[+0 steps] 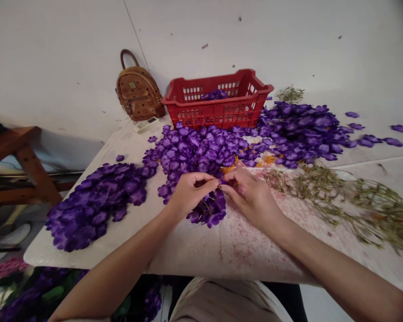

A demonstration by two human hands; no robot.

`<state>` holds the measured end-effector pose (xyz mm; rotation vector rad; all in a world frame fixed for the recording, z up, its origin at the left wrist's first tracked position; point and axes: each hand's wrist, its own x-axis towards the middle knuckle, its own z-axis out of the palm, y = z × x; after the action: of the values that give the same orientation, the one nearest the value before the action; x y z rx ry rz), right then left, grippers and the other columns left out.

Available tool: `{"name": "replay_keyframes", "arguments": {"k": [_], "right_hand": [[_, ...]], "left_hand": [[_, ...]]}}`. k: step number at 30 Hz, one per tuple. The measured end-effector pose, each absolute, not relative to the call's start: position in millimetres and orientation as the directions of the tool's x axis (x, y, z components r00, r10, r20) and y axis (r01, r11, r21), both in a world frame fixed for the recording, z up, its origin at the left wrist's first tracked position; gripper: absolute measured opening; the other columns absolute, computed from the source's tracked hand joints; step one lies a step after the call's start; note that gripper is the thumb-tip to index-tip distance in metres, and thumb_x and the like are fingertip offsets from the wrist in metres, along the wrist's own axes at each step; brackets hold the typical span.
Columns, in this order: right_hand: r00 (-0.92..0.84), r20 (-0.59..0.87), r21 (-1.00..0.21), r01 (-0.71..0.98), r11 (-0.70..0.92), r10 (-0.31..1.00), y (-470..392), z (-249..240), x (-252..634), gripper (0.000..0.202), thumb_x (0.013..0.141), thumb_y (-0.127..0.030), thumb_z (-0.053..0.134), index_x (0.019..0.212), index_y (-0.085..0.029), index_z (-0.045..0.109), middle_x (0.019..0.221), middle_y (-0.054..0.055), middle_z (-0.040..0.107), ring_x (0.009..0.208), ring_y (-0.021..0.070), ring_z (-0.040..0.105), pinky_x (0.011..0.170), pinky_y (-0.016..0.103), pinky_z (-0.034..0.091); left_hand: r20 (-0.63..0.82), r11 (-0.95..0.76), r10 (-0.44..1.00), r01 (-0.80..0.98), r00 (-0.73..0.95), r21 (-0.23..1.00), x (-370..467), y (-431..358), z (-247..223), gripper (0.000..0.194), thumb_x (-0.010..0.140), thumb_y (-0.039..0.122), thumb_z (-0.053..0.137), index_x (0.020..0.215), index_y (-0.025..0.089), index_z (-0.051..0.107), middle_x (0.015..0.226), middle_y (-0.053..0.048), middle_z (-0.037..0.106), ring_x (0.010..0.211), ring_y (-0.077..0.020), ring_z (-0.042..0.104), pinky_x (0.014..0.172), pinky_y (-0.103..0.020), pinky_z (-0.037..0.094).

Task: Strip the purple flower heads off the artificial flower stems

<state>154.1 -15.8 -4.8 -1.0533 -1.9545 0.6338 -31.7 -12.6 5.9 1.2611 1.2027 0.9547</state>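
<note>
My left hand (192,190) and my right hand (250,194) meet over the middle of the table, their fingertips pinched together. A purple flower cluster (211,210) with thin green stems hangs just under the fingers of my left hand. What sits between the fingertips of my right hand is too small to make out. Behind both hands spreads a heap of purple petals (201,147), with small orange-yellow pieces (268,159) beside it. Green stems (322,190) lie to the right of my right hand.
A red crate (218,109) with purple petals stands at the back, beside a brown backpack (141,94) and a calculator (147,125). More petals lie front left (94,201) and back right (305,129). The table edge (174,270) is close to my body.
</note>
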Motion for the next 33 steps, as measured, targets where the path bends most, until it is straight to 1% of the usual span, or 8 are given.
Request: {"name": "replay_keyframes", "arguments": {"k": [3, 6, 12, 19, 23, 27, 30, 33], "right_hand": [[-0.389, 0.486, -0.625, 0.471, 0.622, 0.783, -18.2, -6.0, 154.5, 0.009, 0.097, -0.026, 0.06, 0.105, -0.022, 0.059, 0.102, 0.01, 0.069, 0.095, 0.0254, 0.065, 0.081, 0.037, 0.05], [-0.399, 0.462, -0.63, 0.48, 0.61, 0.792, -18.6, -7.3, 154.1, 0.015, 0.095, -0.024, 0.063, 0.109, -0.022, 0.057, 0.104, 0.01, 0.068, 0.096, 0.0251, 0.066, 0.082, 0.036, 0.051], [-0.351, 0.44, -0.682, 0.469, 0.561, 0.827, -17.0, -6.7, 153.1, 0.01, 0.092, -0.022, 0.061, 0.101, -0.023, 0.058, 0.095, 0.006, 0.069, 0.086, 0.0224, 0.066, 0.076, 0.034, 0.05], [-0.331, 0.438, -0.746, 0.385, 0.544, 0.836, -16.1, -6.9, 153.1, 0.005, 0.097, -0.024, 0.058, 0.093, -0.025, 0.06, 0.086, 0.004, 0.064, 0.08, 0.0208, 0.062, 0.073, 0.035, 0.046], [-0.319, 0.418, -0.787, 0.34, 0.514, 0.851, -14.3, -5.2, 153.6, 0.014, 0.095, -0.019, 0.056, 0.084, -0.025, 0.061, 0.081, 0.002, 0.063, 0.078, 0.0199, 0.059, 0.073, 0.034, 0.043], [-0.234, 0.276, -0.895, 0.291, 0.338, 0.932, -10.9, -1.3, 155.4, 0.013, 0.091, -0.02, 0.058, 0.079, -0.023, 0.06, 0.076, 0.0, 0.06, 0.072, 0.0176, 0.055, 0.068, 0.032, 0.04], [-0.243, 0.202, -0.938, 0.229, 0.259, 0.949, -8.0, 0.3, 157.0, 0.016, 0.09, -0.026, 0.059, 0.075, -0.022, 0.058, 0.072, -0.001, 0.055, 0.069, 0.0164, 0.05, 0.066, 0.031, 0.039], [-0.272, 0.158, -0.961, 0.177, 0.21, 0.949, -6.0, -0.9, 158.3, 0.02, 0.089, -0.031, 0.062, 0.072, -0.022, 0.057, 0.07, -0.001, 0.053, 0.069, 0.0165, 0.048, 0.066, 0.031, 0.038]], "left_hand": [[-0.216, 0.21, 0.966, 0.056, 0.141, 0.976, -31.6, -12.5, 5.4, 0.022, 0.073, 0.037, 0.079, 0.071, 0.016, 0.072, 0.061, 0.002, 0.061, 0.052, -0.007, 0.044, 0.049, -0.021, 0.029], [-0.275, 0.274, 0.948, 0.03, 0.158, 0.961, -31.3, -12.3, 4.6, 0.026, 0.069, 0.039, 0.081, 0.069, 0.015, 0.071, 0.058, 0.004, 0.055, 0.05, -0.0059, 0.037, 0.048, -0.022, 0.023], [-0.263, 0.258, 0.947, 0.047, 0.185, 0.965, -32.1, -13.3, 5.9, 0.026, 0.073, 0.04, 0.075, 0.065, 0.017, 0.067, 0.058, 0.003, 0.052, 0.05, -0.007, 0.038, 0.048, -0.023, 0.024], [-0.203, 0.186, 0.963, 0.111, 0.174, 0.976, -32.2, -11.5, 5.9, 0.023, 0.076, 0.038, 0.073, 0.067, 0.017, 0.07, 0.063, 0.0, 0.063, 0.057, -0.0104, 0.05, 0.054, -0.023, 0.036], [-0.122, 0.055, 0.968, 0.291, 0.219, 0.955, -39.8, -12.0, 8.0, 0.025, 0.084, 0.039, 0.069, 0.075, 0.017, 0.076, 0.07, -0.003, 0.071, 0.059, -0.0117, 0.054, 0.055, -0.024, 0.037], [0.0, -0.19, 0.949, 0.57, 0.315, 0.799, -52.1, -17.9, 8.6, 0.014, 0.082, 0.033, 0.075, 0.085, 0.021, 0.08, 0.074, -0.003, 0.074, 0.063, -0.0149, 0.058, 0.058, -0.026, 0.039], [0.036, -0.275, 0.934, 0.649, 0.357, 0.71, -54.7, -23.3, 4.3, 0.015, 0.073, 0.03, 0.084, 0.085, 0.023, 0.078, 0.077, -0.002, 0.071, 0.069, -0.0177, 0.061, 0.063, -0.028, 0.042], [0.011, -0.309, 0.91, 0.659, 0.415, 0.686, -51.1, -25.0, -1.0, 0.01, 0.074, 0.025, 0.082, 0.078, 0.022, 0.074, 0.077, -0.001, 0.069, 0.072, -0.0176, 0.06, 0.066, -0.028, 0.042]]}}
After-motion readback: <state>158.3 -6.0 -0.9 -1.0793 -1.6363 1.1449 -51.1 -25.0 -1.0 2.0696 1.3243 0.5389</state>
